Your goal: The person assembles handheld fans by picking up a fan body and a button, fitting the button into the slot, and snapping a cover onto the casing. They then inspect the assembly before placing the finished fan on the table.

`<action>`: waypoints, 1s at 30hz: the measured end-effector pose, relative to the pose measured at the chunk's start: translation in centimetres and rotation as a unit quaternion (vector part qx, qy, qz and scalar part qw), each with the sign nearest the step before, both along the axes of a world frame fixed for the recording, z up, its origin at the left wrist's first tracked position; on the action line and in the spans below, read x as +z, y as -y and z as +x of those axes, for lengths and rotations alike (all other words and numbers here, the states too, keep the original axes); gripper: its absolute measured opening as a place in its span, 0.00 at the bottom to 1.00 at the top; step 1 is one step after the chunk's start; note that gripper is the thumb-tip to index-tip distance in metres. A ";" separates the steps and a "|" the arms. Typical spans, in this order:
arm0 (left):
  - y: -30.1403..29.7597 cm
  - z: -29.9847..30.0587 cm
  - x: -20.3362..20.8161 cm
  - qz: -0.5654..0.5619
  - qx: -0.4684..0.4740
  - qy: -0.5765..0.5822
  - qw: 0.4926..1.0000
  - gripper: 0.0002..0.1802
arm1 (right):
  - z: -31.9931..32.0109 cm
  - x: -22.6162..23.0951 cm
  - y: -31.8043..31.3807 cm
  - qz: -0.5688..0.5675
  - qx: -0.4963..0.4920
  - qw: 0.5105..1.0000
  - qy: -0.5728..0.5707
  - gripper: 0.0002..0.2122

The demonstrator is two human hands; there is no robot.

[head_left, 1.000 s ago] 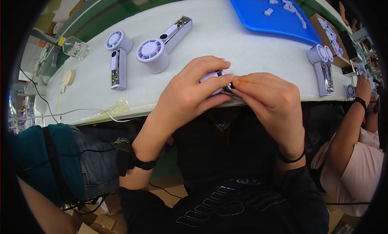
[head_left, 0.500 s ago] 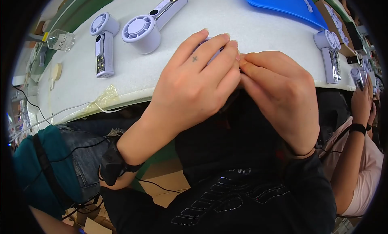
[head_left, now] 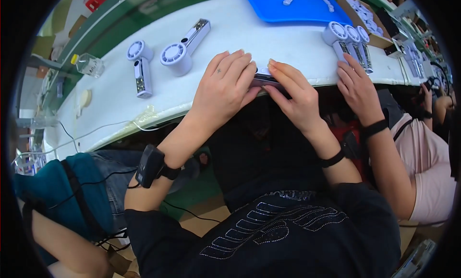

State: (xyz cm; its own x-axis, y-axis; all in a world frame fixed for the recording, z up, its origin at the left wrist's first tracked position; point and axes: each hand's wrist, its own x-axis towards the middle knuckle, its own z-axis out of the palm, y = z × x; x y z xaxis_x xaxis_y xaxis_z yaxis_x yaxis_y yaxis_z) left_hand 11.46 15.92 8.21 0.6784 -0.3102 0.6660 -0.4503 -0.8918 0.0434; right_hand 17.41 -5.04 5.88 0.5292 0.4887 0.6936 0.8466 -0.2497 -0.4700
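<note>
Both my hands meet at the table's front edge around a pale purple handheld fan, of which only part of the handle with a dark strip shows. My left hand is closed over its left end, fingers side by side, hiding the rest. At the other end my right hand grips it between thumb and fingers. To the left on the white table lie two more handheld fans, one small upright-looking fan and one fan with its round head nearer me; their handles show exposed circuit parts.
At the right, a co-worker's hand touches a row of three fans. A blue tray holding small white parts lies at the back, beside a carton of parts. A clear bottle and a white cable are at left.
The view has shifted, showing my hands smaller. My hands have parted slightly, revealing the fan's handle between them. A co-worker's hand has reached in to the fans at the right.
</note>
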 end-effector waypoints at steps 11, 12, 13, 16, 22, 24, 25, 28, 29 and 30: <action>-0.2 0.8 1.5 0.054 -0.015 -0.005 0.998 0.27 | -1.5 3.0 -0.9 -0.062 -0.084 0.994 0.012 0.16; -0.2 1.0 2.1 0.060 -0.016 -0.010 0.998 0.27 | -1.3 3.3 -1.2 -0.064 -0.104 0.992 0.006 0.17; -0.4 2.1 2.6 0.060 -0.018 -0.008 0.998 0.27 | -1.0 3.8 -1.3 -0.066 -0.123 0.990 0.002 0.18; -2.2 6.3 4.0 0.019 -0.049 -0.280 0.959 0.28 | 0.8 5.1 -1.8 -0.175 -0.122 0.968 -0.133 0.19; -1.0 3.3 2.5 -0.045 -0.051 -0.136 0.988 0.29 | -0.1 2.7 -0.3 -0.094 -0.080 0.991 -0.042 0.22; 0.3 1.3 1.1 -0.114 -0.023 -0.093 0.989 0.29 | -1.5 2.6 0.1 -0.040 -0.070 0.996 -0.026 0.23; 0.9 0.1 0.3 -0.123 0.002 -0.066 0.990 0.29 | -2.4 2.6 0.3 -0.039 -0.069 0.996 -0.026 0.23; 1.8 -1.9 -0.5 -0.141 0.065 -0.006 0.988 0.30 | -3.2 3.3 1.1 0.006 -0.038 0.993 -0.114 0.23; 1.4 -2.7 0.1 -0.096 0.026 0.019 0.995 0.28 | -3.0 3.8 1.8 0.005 -0.032 0.993 -0.114 0.23; 1.0 -3.7 0.9 -0.052 -0.013 0.039 0.998 0.27 | -2.9 4.5 3.0 0.005 0.031 0.967 -0.252 0.22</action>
